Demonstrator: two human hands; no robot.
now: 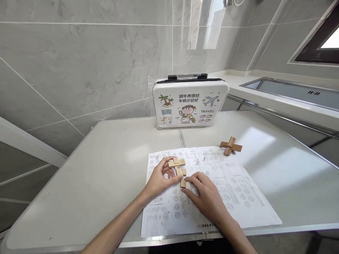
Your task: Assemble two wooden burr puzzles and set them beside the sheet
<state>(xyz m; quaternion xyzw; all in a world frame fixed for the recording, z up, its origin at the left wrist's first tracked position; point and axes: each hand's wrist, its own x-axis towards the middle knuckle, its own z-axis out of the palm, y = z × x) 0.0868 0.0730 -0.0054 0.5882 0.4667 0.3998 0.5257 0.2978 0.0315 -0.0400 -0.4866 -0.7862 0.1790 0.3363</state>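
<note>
My left hand point(162, 177) is closed around several joined wooden puzzle pieces point(177, 163), light in colour and notched. Its thumb presses on the near part of them. At the near end of these pieces, my right hand point(203, 192) has its thumb and fingertips around a small wooden block end point(183, 183). Whether that block is a separate piece or part of the joined ones, I cannot tell. Beneath both hands lies a printed instruction sheet point(254, 208) with many small diagrams, creased and slightly wavy.
A darker wooden cross-shaped puzzle point(231, 145) rests beyond the sheet's right upper edge. At the table's back stands a white cartoon travel case point(190, 102) with a black handle. The pale folding table point(106, 169) has a centre seam. To the right is a counter with a sink point(291, 91).
</note>
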